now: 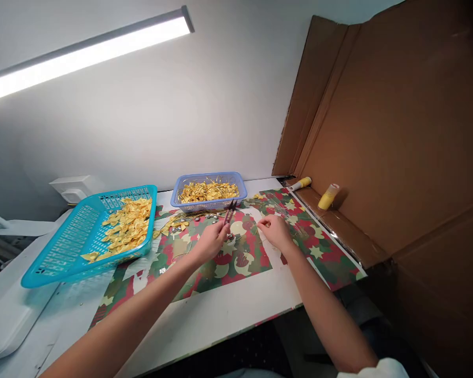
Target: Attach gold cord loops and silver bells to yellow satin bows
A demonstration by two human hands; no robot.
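Observation:
My left hand [214, 240] is closed around small scissors [230, 210], whose dark tips point up and away, slightly apart. A small shiny silver bell [230, 236] shows right at its fingers. To the right, my right hand [274, 231] has thumb and forefinger pinched together, the other fingers curled; what it grips is too small to make out. Both hands are over a worn red, green and cream patterned sheet [220, 283]. Several silver bells [197, 219] and a few gold ribbon bows [172, 224] lie beyond my left hand.
A blue-purple basket [174, 197] of gold ties stands by the wall. At left, a turquoise basket [69, 236] holds gold bows. Two yellow-and-white tubes [328, 196] [301, 184] rest by the cardboard panel [397, 131] on the right. A white device [19, 310] lies at the left.

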